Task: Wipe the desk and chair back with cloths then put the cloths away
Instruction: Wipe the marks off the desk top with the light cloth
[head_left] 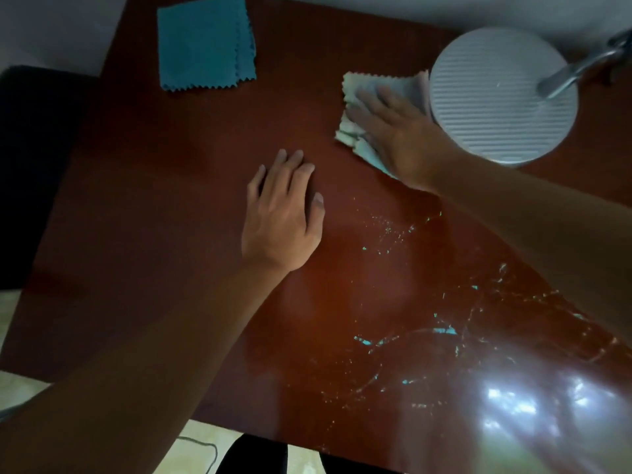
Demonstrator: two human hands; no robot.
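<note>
Pale cloth [355, 97]: crumpled, zigzag-edged, lying on the far right part of the desk, touching or just beside the lamp base. In use for wiping.

Right hand [400, 135]: laid flat on top of the pale cloth, fingers straight and spread a little, pressing it to the desk. No pinch or curl around the fabric shows; the hold is by downward pressure only.

Left hand [284, 213]: flat on the bare wood near the middle of the desk, fingers straight and together, holding nothing. Judged to be bracing the person.

Teal cloth [205, 42]: folded into a neat square, lying at the far left of the desk, well apart from both hands. Untouched at this moment.

Desk [154, 234]: reddish-brown top. Scattered light specks and thin streaks show on the near right part, with a bright glare patch at the near right corner; whether these are dirt, moisture or scratches cannot be told.

Lamp base [502, 97]: round, ribbed, pale, at the far right corner, with a metal stem [574, 70] rising to the right.

Dark shape [34, 165]: off the desk's left edge, possibly the chair; too dim to confirm.

Progress, as a judgement: desk wiping is under way at the far right. The marked near right area appears still to be wiped, the chair back is not yet addressed, and neither cloth is put away.
</note>
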